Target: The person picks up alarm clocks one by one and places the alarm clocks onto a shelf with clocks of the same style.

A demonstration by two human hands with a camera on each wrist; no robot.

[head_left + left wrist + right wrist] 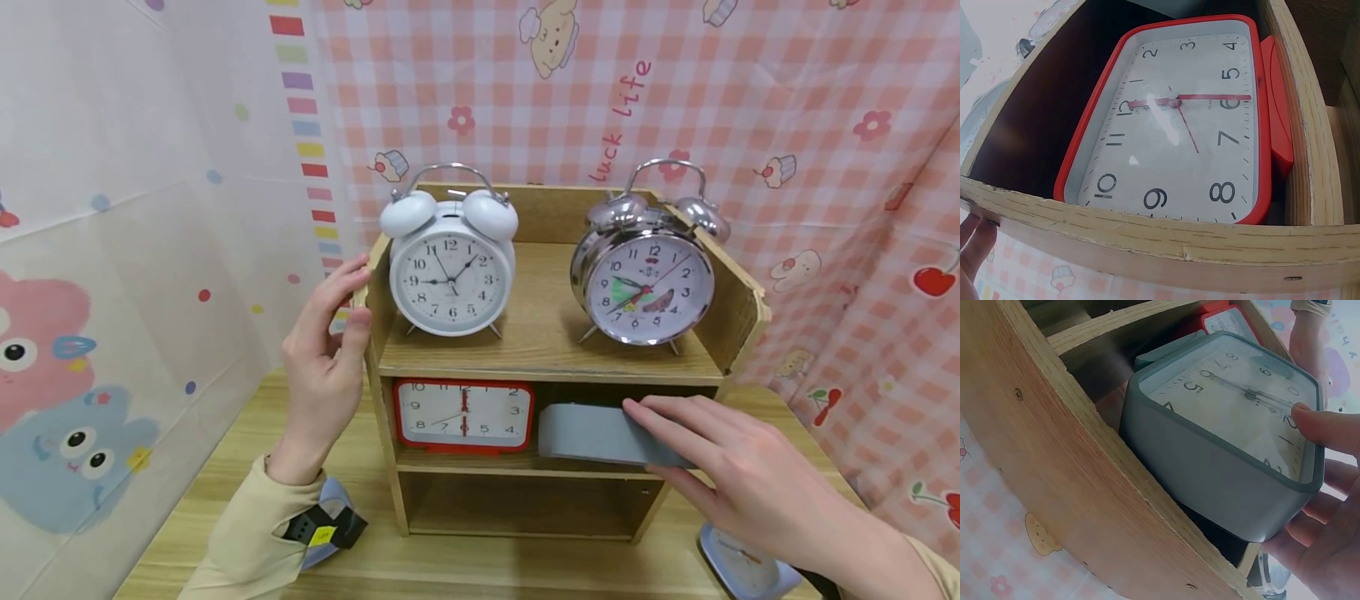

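Note:
My right hand (742,467) grips a grey-green table clock (592,433) at the middle compartment of a small wooden shelf (540,358). In the right wrist view the clock (1222,462) leans back, its dial up, with the thumb on the dial's edge and the other fingers beneath. Beside it in that compartment stands a red-framed clock (442,421), also seen close in the left wrist view. My left hand (326,375) rests against the shelf's left side panel, thumb near the front edge.
On the top board stand a white twin-bell alarm clock (452,283) and a silver twin-bell alarm clock (651,287). A pale blue clock (742,562) lies on the table at right; a bluish object (333,497) is partly hidden behind my left wrist. Patterned curtains surround the table.

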